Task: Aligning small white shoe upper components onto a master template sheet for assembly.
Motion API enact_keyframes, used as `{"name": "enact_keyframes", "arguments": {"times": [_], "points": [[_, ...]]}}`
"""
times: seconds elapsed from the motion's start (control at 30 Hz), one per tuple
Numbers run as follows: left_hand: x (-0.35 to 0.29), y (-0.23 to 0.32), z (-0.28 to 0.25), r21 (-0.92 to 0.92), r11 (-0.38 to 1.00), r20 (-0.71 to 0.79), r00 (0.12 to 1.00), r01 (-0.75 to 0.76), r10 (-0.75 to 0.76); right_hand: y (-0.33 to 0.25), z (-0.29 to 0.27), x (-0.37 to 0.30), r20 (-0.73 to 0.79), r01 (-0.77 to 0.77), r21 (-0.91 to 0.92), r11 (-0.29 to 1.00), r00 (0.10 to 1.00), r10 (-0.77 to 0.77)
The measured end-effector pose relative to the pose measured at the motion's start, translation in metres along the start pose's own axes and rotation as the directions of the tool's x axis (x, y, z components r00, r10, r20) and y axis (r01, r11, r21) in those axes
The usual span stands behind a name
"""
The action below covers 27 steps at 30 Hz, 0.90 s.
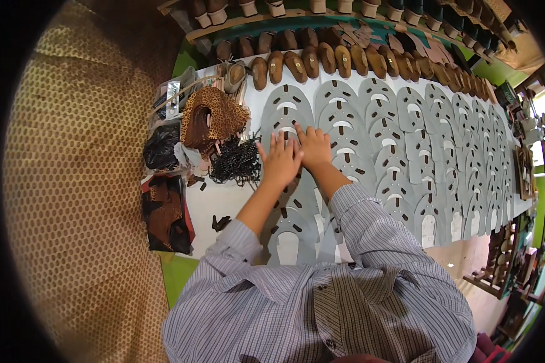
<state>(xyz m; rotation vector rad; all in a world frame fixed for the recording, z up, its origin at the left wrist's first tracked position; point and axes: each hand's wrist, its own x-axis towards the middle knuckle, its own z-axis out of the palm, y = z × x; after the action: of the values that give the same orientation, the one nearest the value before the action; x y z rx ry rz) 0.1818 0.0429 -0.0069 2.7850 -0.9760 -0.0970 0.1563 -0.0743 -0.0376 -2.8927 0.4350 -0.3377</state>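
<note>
1. The left hand is palm down and flat, its fingers spread slightly apart; it closes round nothing visible.
2. The right hand is just beside it, also flat and unfolded, with no visible hold. The 2 hands meet or overlap at the thumb side; I cannot tell whether anything small is under the fingers.
3. Beneath both hands are grey U-shaped shoe-upper pieces, overlapping in a column that runs beyond the fingertips and back toward the body. More columns of them fan out to the right of the right hand.
4. A dark brown strip is right by the fingertips, lying on a grey piece; similar strips sit on the other pieces.
5. Left of the left hand is a black stringy bundle, with a leopard-print piece beyond it and a black plastic bag farther left.
6. Nearer the body than the left hand, loose dark strips lie on the white tabletop.
7. Well beyond both hands, brown shoe lasts stand in a curved row.
</note>
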Motion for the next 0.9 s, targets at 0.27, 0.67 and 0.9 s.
{"name": "enact_keyframes", "arguments": {"times": [0.27,0.67,0.9], "points": [[-0.064,-0.019,-0.003,-0.054,0.997,0.060,0.997,0.053,-0.050,-0.003,-0.001,-0.002,-0.049,0.024,-0.001,1.000,0.999,-0.024],[-0.031,-0.003,0.017,-0.004,0.999,0.073,0.996,-0.042,0.043,0.006,-0.020,0.021,0.193,-0.034,0.071,0.997,0.981,0.020],[-0.043,-0.001,0.026,-0.031,0.997,-0.076,0.995,-0.069,0.067,0.057,-0.048,-0.039,0.031,0.083,0.336,0.938,0.995,-0.099]]}}
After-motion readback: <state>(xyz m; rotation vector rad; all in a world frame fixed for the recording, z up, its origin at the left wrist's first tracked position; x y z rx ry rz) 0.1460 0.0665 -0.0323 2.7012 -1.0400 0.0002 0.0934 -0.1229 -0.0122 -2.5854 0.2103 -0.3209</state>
